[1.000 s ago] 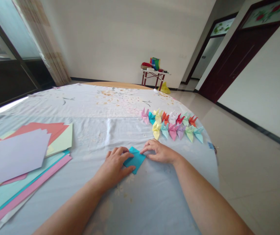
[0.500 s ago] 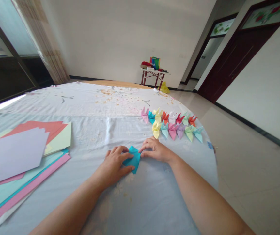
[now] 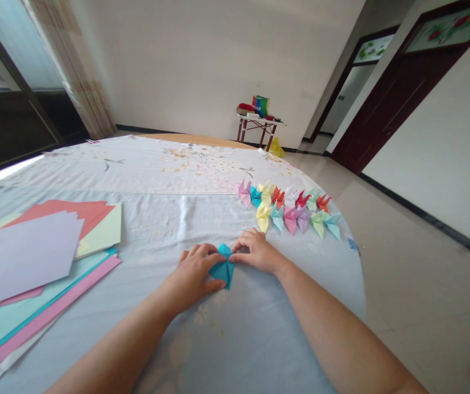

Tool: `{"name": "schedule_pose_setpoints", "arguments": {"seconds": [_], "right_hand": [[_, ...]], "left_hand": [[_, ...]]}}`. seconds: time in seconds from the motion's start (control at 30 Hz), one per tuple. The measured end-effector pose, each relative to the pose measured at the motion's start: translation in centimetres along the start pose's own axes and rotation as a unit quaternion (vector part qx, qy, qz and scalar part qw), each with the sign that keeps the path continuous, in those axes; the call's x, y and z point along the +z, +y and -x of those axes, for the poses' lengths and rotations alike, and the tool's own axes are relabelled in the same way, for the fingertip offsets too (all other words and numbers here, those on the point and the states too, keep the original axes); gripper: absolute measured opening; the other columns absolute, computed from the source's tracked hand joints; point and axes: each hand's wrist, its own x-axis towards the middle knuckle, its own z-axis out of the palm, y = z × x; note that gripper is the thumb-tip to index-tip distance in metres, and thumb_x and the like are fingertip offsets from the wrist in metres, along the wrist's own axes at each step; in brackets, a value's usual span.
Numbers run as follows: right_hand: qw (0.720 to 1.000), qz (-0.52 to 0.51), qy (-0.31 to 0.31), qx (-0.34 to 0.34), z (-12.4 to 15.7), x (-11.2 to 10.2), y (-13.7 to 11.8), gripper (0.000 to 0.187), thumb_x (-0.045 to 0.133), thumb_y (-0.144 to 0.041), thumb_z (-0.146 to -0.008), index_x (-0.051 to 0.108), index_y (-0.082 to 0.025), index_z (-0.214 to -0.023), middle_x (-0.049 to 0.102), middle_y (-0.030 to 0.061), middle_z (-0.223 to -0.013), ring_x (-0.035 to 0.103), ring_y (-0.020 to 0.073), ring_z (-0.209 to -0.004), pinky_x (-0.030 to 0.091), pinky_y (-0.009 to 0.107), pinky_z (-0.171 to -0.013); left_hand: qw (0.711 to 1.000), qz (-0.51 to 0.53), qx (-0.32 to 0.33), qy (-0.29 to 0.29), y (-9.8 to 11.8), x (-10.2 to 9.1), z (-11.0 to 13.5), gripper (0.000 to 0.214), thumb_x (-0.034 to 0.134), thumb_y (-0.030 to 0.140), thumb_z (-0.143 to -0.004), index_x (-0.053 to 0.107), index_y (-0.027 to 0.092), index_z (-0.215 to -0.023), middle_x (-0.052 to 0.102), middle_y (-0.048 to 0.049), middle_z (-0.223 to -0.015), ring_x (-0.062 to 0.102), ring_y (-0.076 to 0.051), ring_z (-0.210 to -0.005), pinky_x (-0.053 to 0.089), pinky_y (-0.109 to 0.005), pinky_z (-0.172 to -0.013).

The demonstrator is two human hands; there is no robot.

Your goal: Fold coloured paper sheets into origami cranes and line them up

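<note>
Where left hand (image 3: 189, 279) and right hand (image 3: 257, 253) meet, folded plain blue origami paper (image 3: 222, 271).

A folded paper (image 3: 223, 268) is laid on the tablecloth (image 3: 144, 169), with stacked sheets (image 3: 25, 257) placed at nine o'clock and paper cranes (image 3: 289, 219) at two.

- Rows of colored paper cranes (image 3: 288, 216) line up on the cloth, right of center
- Loose sheets of pink, teal, green and lilac paper (image 3: 25, 257) lie piled at left
- Floral tablecloth (image 3: 144, 169) covers a round wooden table (image 3: 194, 139)
- Small red-legged table (image 3: 257, 125) holds assorted items against the far wall
- Yellow bag (image 3: 276, 148) sits on the floor beside it
- Curtain (image 3: 73, 65) hangs upper left
- Dark wooden door (image 3: 387, 104) stands upper right
</note>
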Motion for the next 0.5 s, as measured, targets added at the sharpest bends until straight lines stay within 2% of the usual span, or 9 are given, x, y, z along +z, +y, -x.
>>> {"name": "schedule_pose_setpoints", "arguments": {"seconds": [0.13,0.27,0.5], "right_hand": [[1.000,0.002,-0.002,-0.001,0.01,0.07,0.04,0.030,0.061,-0.051,-0.071,0.065,-0.022,-0.078,0.059,0.0016,-0.079,0.046,0.0177,-0.087,0.030,0.031,-0.078],[1.000,0.003,-0.001,0.001,0.02,0.01,-0.06,0.029,0.061,-0.050,-0.071,0.065,-0.022,-0.078,0.058,0.0013,-0.079,0.046,0.0174,-0.087,0.029,0.031,-0.078],[1.000,0.003,-0.004,0.004,-0.05,0.03,-0.06,0.028,0.063,-0.049,-0.070,0.065,-0.022,-0.078,0.058,0.0013,-0.080,0.047,0.0174,-0.086,0.030,0.031,-0.078]], "left_hand": [[0.999,-0.022,0.039,-0.002,0.56,-0.55,0.05,0.043,0.060,0.035,-0.074,0.049,0.035,-0.116,0.053,-0.0024,-0.108,0.046,-0.022,-0.100,0.034,-0.037,-0.083],[0.993,-0.039,0.100,-0.041,0.78,-0.65,0.09,0.031,0.051,0.027,-0.082,0.054,0.039,-0.110,0.055,-0.0008,-0.103,0.049,-0.019,-0.093,0.036,-0.033,-0.082],[0.988,-0.044,0.128,-0.072,0.80,-1.07,0.30,0.027,0.045,0.023,-0.085,0.059,0.035,-0.104,0.055,-0.0022,-0.098,0.050,-0.017,-0.090,0.040,-0.027,-0.079]]}}
